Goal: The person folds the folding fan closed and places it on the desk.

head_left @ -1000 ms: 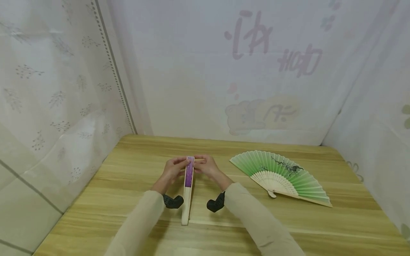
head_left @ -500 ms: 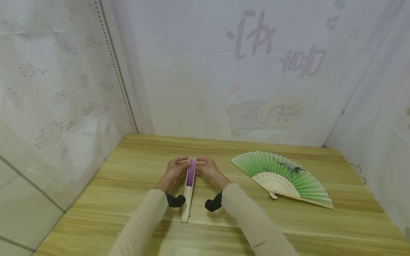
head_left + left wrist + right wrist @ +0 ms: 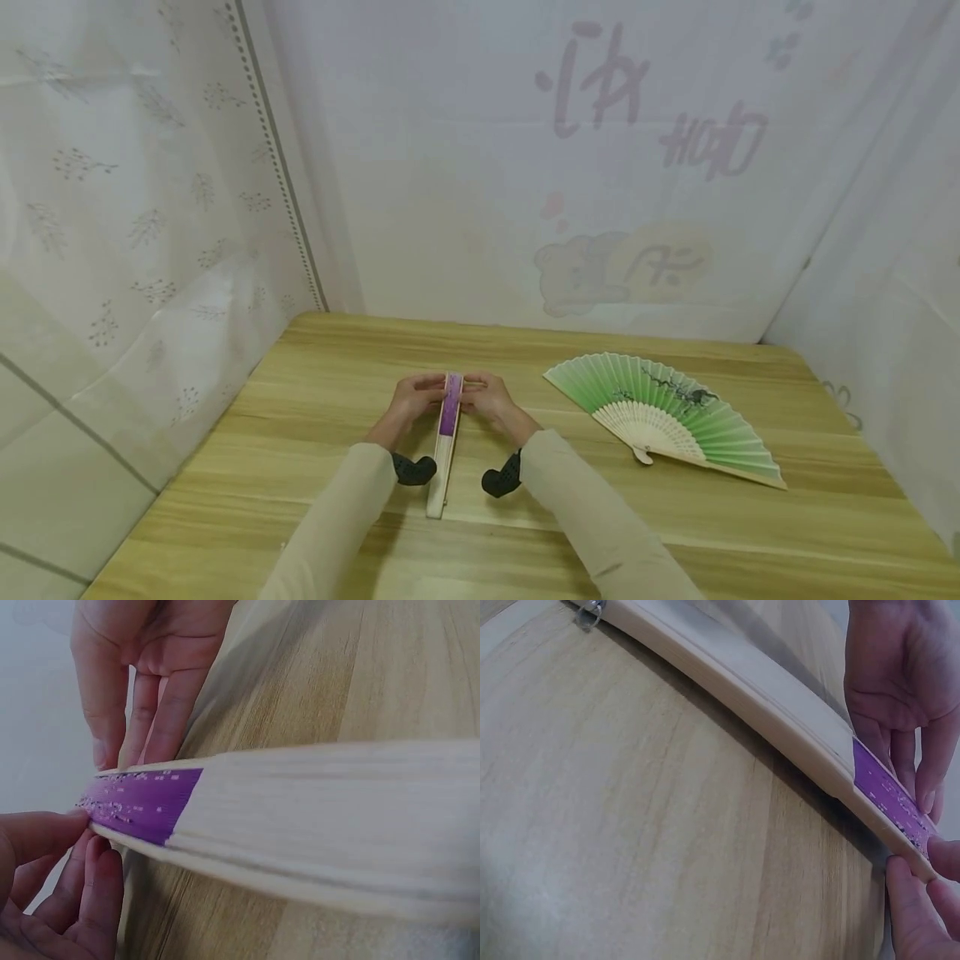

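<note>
A closed folding fan (image 3: 450, 408) with pale wooden ribs and a purple pleated section lies lengthwise between both hands, its purple end away from me. My left hand (image 3: 411, 400) pinches that far end from the left side, thumb at the edge of the purple part. From the other side my right hand (image 3: 491, 398) holds the same end. In the left wrist view, the purple section (image 3: 146, 806) shows small pale marks, with fingertips on both edges. A metal ring (image 3: 591, 611) hangs at the fan's pivot end in the right wrist view.
To the right, a spread green folding fan (image 3: 727, 429) with a dark branch print lies on the wooden table (image 3: 322, 350). Printed white curtains (image 3: 450, 167) stand behind the table and at both sides. Black wrist devices (image 3: 414, 471) sit below the hands.
The view has shifted slightly. Both hands and the fan's purple end sit a little lower in the picture, and the thumbs have slid toward the fan's sides. The green fan stays spread.
</note>
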### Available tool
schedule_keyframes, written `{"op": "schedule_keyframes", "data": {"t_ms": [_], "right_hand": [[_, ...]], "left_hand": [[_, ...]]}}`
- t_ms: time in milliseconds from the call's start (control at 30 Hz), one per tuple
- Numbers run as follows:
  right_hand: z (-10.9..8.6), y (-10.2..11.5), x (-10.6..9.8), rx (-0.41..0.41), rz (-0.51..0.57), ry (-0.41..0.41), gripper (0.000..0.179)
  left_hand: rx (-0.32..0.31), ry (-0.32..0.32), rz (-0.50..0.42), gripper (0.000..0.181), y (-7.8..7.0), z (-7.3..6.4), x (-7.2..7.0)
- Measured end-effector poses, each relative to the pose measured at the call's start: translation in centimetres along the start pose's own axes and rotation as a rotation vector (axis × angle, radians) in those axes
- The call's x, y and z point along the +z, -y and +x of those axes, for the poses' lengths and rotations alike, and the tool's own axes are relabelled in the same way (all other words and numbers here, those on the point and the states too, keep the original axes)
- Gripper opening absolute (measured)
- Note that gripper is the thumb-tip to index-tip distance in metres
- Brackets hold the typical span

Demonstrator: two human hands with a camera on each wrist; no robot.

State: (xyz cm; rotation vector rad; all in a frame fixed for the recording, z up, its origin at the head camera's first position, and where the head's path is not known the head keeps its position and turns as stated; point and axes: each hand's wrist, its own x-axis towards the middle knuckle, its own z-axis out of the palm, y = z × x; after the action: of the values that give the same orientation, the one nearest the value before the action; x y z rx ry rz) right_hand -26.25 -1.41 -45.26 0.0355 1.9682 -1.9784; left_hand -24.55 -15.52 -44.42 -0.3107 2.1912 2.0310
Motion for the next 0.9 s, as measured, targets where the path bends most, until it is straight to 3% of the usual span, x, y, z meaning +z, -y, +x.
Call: {"op": "schedule_keyframes", "data": {"t_ms": [733, 867, 900], "right_hand": [[-0.7, 0.4, 0.3, -0.014, -0.014, 0.009, 0.034], [-0.1, -0.1, 0.2, -0.03, -0.019, 0.0, 0.035], [0.8, -1.1, -0.1, -0.061, -0.005, 0.018, 0.035]], "left_hand": [[-0.013, -0.029, 0.059, 0.033, 0.4, -0.1, 0.0], [0.004, -0.026, 0.092, 0.033, 0.4, -0.1, 0.0], [0.001, -0.026, 0.094, 0.033, 0.4, -0.1, 0.0]]}}
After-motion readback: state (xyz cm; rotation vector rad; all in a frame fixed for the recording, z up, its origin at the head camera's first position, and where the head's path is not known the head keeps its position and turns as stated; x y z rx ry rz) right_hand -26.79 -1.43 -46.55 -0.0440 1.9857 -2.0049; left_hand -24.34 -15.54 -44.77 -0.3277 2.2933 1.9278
